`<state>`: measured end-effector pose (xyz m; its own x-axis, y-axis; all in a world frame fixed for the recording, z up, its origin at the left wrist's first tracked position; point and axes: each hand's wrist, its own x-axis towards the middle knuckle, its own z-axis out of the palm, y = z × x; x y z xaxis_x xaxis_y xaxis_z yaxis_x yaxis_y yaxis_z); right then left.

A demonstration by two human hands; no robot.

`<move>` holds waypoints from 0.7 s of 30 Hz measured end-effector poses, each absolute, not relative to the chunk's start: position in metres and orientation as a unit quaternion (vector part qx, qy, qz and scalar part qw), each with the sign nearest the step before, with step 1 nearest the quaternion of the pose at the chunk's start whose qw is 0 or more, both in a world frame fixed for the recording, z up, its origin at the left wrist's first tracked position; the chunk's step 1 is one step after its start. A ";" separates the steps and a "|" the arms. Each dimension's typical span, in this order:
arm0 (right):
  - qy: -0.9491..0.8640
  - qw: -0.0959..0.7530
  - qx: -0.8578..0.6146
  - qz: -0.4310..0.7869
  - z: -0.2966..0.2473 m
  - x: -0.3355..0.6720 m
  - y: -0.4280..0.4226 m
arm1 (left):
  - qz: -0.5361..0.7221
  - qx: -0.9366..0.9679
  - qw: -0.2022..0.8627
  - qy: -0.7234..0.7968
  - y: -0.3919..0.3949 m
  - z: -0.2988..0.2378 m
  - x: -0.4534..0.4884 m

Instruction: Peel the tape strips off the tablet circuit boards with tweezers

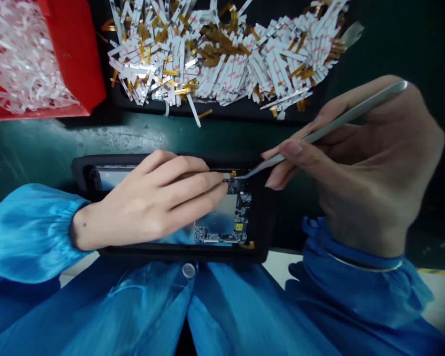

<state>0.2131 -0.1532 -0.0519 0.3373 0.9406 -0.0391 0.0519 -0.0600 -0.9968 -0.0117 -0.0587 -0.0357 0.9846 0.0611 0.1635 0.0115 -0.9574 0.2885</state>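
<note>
A dark tablet-like device in a black rubber case [263,237] lies in front of me, its green circuit board [239,212] exposed. My left hand [159,198] rests across the device, with the fingertips at the board's upper edge and hiding part of it. My right hand [359,168] is shut on steel tweezers [330,123]. Their tips reach a small gold tab [232,174] at the board's top edge, next to my left fingertips. Blue sleeves cover both wrists.
A black tray holds a large heap of white strips with red marks and gold flex ribbons [222,59]. A red bin of white shreds [74,54] stands at the upper left. Both sit on a dark green mat [96,138]. A blue smock [185,306] fills the bottom.
</note>
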 end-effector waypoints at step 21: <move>-0.401 0.555 -0.686 0.248 -0.023 0.205 -0.212 | 0.054 0.997 0.040 -0.036 -0.060 -0.041 -0.013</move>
